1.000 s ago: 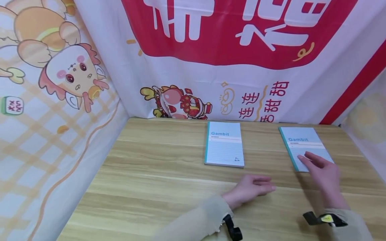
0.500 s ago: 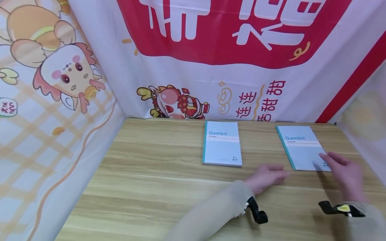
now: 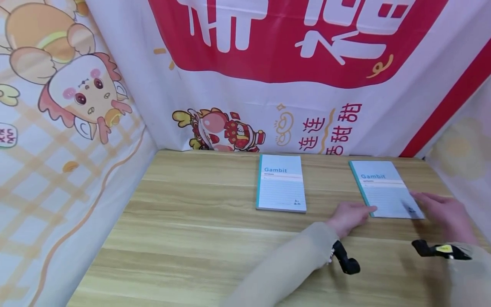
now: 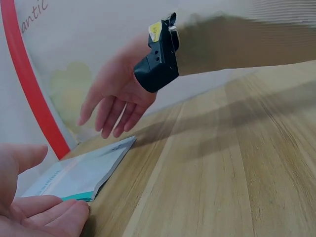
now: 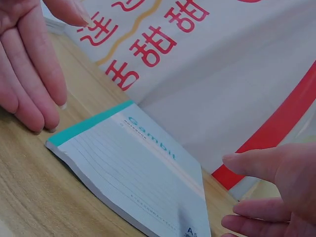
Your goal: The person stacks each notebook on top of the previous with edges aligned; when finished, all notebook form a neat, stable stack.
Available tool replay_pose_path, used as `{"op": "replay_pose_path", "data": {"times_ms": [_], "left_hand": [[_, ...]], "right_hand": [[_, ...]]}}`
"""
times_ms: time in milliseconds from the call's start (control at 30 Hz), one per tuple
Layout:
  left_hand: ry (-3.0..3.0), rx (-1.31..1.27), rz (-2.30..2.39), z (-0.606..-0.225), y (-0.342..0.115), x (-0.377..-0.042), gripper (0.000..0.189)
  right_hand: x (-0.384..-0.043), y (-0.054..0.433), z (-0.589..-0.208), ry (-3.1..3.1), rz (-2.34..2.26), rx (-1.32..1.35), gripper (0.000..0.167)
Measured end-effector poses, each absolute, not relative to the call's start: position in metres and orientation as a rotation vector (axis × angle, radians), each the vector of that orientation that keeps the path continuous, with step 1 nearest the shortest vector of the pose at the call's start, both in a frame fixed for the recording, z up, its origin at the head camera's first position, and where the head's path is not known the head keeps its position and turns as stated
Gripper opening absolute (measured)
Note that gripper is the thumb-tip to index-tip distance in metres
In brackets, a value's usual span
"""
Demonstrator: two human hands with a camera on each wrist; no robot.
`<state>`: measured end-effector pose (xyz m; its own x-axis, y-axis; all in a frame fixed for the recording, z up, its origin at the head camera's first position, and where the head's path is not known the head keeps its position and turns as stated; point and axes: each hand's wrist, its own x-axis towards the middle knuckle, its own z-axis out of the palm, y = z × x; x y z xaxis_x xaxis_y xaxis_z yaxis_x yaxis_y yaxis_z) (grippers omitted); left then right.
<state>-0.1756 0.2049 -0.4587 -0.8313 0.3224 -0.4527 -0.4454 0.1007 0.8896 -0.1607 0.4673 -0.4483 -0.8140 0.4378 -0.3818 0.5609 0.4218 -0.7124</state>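
A pale blue "Gambit" notebook with a teal spine lies flat at the table's back right. My left hand is at its lower left corner, fingers extended toward the spine; in the left wrist view the fingertips are right by the teal edge. On the other side, my right hand hovers at the notebook's right edge, thumb and fingers apart, as the right wrist view shows with that hand. Neither hand grips anything. A second, matching notebook lies further left, near the back edge.
Under everything is a wood-grain table. A white and red printed cloth hangs behind its back edge, and a cartoon-patterned cloth stands along the left. Black wrist cameras are strapped over both sleeves.
My left hand has moved right, up to the right notebook's spine side. The right hand has shifted right, from over the notebook to beside its right edge. Both notebooks stay on the table.
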Motion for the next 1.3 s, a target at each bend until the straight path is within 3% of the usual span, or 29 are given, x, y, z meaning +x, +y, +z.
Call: {"op": "replay_pose_path", "data": {"times_ms": [900,1300], "left_hand": [[1.499,-0.155,2.035,-0.472,0.207,-0.184,0.024],[1.584,-0.123,2.018,-0.476,0.206,-0.189,0.011]], "right_hand": [[-0.163,0.475,-0.467,2.515,-1.359,0.945,0.089],[-0.167,0.476,-0.471,2.464,-1.269,0.976,0.08]]}}
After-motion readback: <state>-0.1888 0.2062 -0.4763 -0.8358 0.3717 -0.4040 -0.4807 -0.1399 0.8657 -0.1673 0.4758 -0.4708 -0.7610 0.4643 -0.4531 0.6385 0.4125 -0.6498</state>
